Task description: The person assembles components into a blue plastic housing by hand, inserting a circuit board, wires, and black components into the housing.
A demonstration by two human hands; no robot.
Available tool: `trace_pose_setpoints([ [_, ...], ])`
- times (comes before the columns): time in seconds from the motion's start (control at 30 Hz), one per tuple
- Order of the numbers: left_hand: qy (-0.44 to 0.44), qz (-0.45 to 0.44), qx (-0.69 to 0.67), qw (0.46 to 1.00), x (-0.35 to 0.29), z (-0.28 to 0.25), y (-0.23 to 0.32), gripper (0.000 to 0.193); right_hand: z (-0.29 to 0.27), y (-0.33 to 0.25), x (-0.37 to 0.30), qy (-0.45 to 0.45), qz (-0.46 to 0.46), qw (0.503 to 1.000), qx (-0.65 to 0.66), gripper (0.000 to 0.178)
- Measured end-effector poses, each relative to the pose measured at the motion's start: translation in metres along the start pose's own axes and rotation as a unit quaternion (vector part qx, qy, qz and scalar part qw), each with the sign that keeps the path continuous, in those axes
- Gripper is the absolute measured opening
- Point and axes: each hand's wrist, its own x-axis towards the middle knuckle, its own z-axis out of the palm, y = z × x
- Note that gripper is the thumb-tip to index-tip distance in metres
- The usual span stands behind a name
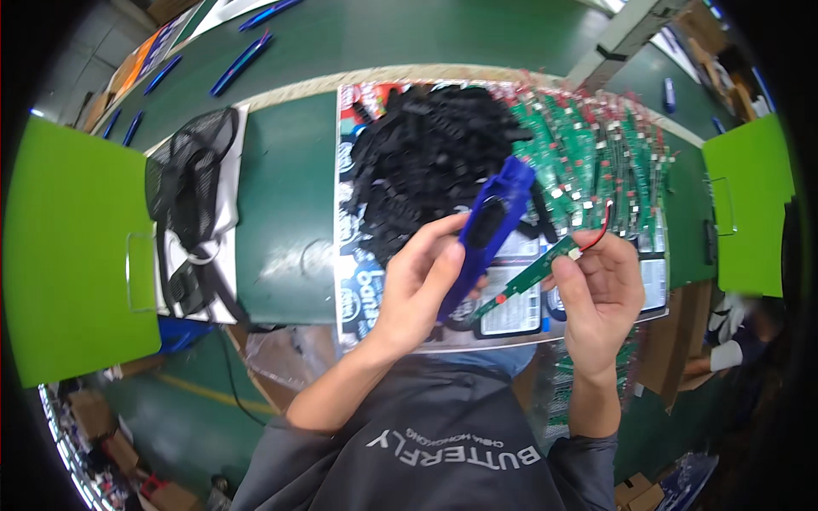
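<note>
My left hand (419, 285) is closed around a long blue plastic housing (497, 223), held tilted with its upper end away from me. A dark oval opening shows in the housing's face. Between the thumb and fingers of my right hand (601, 294) is a narrow green circuit board (532, 275) with a white connector and a red-and-black wire. The board slants, its lower end close beside the housing; whether they touch I cannot tell. Beyond my hands lie a heap of black plastic parts (430, 149) and, right of it, rows of green circuit boards (588, 162) with red wires.
Under the piles lies a printed sheet (354, 294) on the green table (285, 221). A black mesh bag (200, 183) sits at the left. Blue housings (241, 64) lie on the far surface. Bright green panels (77, 247) flank both sides; a metal post (626, 43) stands at the far right.
</note>
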Motion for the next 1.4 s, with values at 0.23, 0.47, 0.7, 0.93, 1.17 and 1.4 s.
trace_pose_setpoints([
  [0.23,0.036,-0.01,-0.018,0.999,-0.001,-0.004,-0.001,0.04,0.03,0.017,0.008,-0.041,-0.037,0.998,-0.021,0.031],
  [0.47,0.023,-0.007,-0.039,0.999,-0.003,-0.004,0.001,0.037,0.034,0.017,0.009,-0.04,-0.037,0.997,-0.049,0.027],
  [0.7,0.019,-0.013,-0.032,0.999,-0.001,-0.004,-0.002,0.037,0.034,0.017,0.01,-0.046,-0.04,0.997,-0.044,0.025],
  [0.93,0.015,-0.018,-0.024,0.999,-0.001,-0.004,-0.004,0.036,0.026,0.015,0.016,-0.083,0.02,0.996,-0.022,0.025],
  [1.17,-0.001,-0.033,-0.018,0.999,0.0,-0.002,-0.005,0.035,0.024,0.014,0.017,-0.088,-0.006,0.994,-0.069,0.025],
  [1.4,-0.02,-0.075,-0.044,0.996,0.004,0.002,-0.001,0.035,0.022,0.004,0.02,-0.07,0.032,0.996,-0.04,0.025],
])
